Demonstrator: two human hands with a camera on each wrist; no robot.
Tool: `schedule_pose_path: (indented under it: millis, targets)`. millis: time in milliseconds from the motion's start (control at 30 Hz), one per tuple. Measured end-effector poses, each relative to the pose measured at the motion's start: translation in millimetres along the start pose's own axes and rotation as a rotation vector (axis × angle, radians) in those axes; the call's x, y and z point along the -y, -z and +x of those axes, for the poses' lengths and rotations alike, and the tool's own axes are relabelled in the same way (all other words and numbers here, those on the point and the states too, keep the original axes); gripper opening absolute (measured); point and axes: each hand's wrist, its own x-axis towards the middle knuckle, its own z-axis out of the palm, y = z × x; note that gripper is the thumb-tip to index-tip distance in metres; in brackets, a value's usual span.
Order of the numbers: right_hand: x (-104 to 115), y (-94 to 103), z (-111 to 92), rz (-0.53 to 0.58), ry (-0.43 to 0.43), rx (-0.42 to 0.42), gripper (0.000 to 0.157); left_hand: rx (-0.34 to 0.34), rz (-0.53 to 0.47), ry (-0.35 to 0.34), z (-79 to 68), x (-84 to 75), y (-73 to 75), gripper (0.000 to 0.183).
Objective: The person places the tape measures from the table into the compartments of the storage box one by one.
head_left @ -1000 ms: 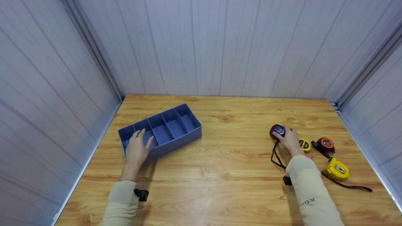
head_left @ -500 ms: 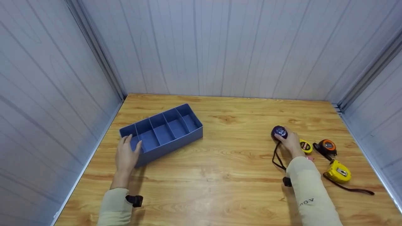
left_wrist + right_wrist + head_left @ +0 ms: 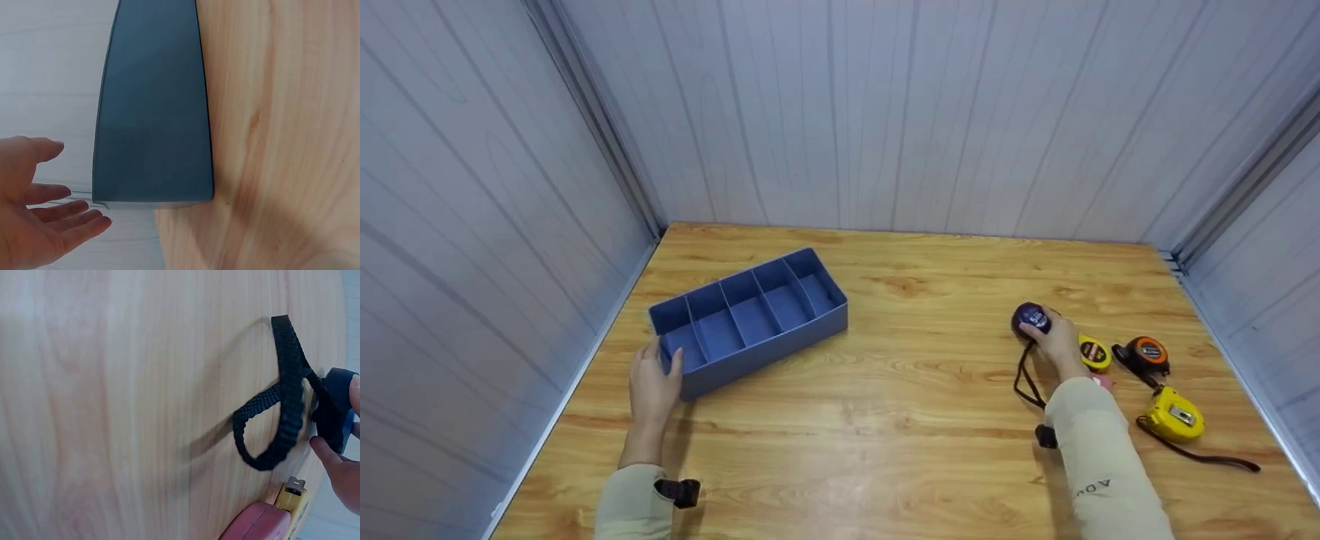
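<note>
At the left end of a blue divided storage box, my left hand has its thumb and fingers apart around the near left corner. In the left wrist view the fingers look extended beside the box's end; whether they touch it I cannot tell. My right hand grips a dark blue tape measure marked 5m, with the thumb on its near side. Its black wrist strap hangs in a loop toward the table. The box's compartments hold nothing that I can see.
Close to the right hand lie a yellow-and-black tape measure and a pink one, partly hidden by the arm. Farther right are an orange-and-black tape measure and a yellow one with a strap. Panel walls enclose the wooden table.
My left hand has moved from above the box's left compartments leftward and nearer to me, to its end. The right hand keeps its grip on the dark blue tape measure, nearly still.
</note>
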Motion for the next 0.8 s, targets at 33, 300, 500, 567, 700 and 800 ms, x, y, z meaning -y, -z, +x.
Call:
schedule_pose_path:
  millis: [33,300,500,567,700,800]
  targets:
    - [0,0.3,0,0.002,-0.009,0.007,0.066,-0.006,-0.007,0.0,0.0,0.5,-0.2,0.047]
    - [1,1.4,1,-0.016,-0.014,0.002,0.065,-0.043,-0.081,0.026,-4.0,7.4,-3.3,0.042]
    - [2,0.9,1,-0.007,-0.015,-0.001,0.064,-0.014,-0.135,0.086,-7.1,9.7,-4.9,0.041]
    - [2,0.4,1,0.005,-0.02,0.008,0.064,-0.001,-0.136,0.111,-8.7,10.3,-5.0,0.041]
    - [2,0.3,0,0.035,-0.036,0.024,0.065,0.019,-0.136,0.142,-11.9,12.0,-5.3,0.042]
    - [1,-0.1,0,0.043,-0.041,0.024,0.065,0.014,-0.167,0.154,-14.0,15.1,-6.7,0.041]
